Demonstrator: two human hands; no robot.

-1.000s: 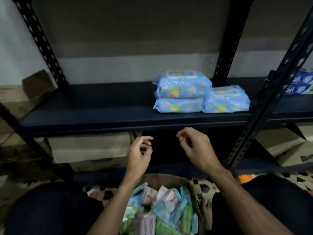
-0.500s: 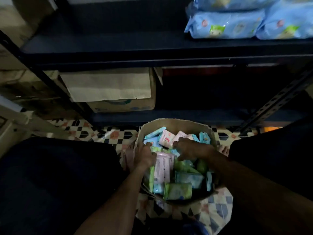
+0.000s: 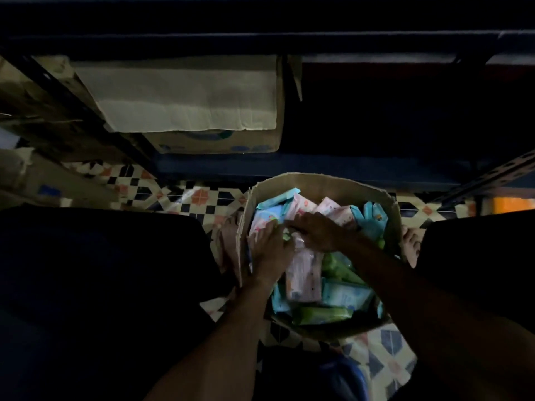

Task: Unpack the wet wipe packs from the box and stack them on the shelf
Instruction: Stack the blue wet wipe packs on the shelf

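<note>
An open cardboard box (image 3: 333, 183) stands on the tiled floor between my knees, filled with several wet wipe packs in pink, blue and green. A long pink pack (image 3: 304, 280) lies upright in the middle. My left hand (image 3: 267, 251) lies with straight fingers on the packs at the box's left side. My right hand (image 3: 317, 231) reaches across the packs toward the left, over the top end of the pink pack; blur hides whether its fingers grip it. The dark shelf edge (image 3: 260, 39) runs along the top; the stacked packs are out of view.
A closed cardboard carton (image 3: 179, 96) sits on the lower shelf level (image 3: 318, 166) behind the box. A slotted shelf post (image 3: 492, 175) slants at the right. Bare feet (image 3: 409, 244) flank the box. My dark-clothed knees fill both lower sides.
My head has tilted further down, so the shelf packs left the view. Both hands went from mid-air into the box and have shifted toward its upper left packs.
</note>
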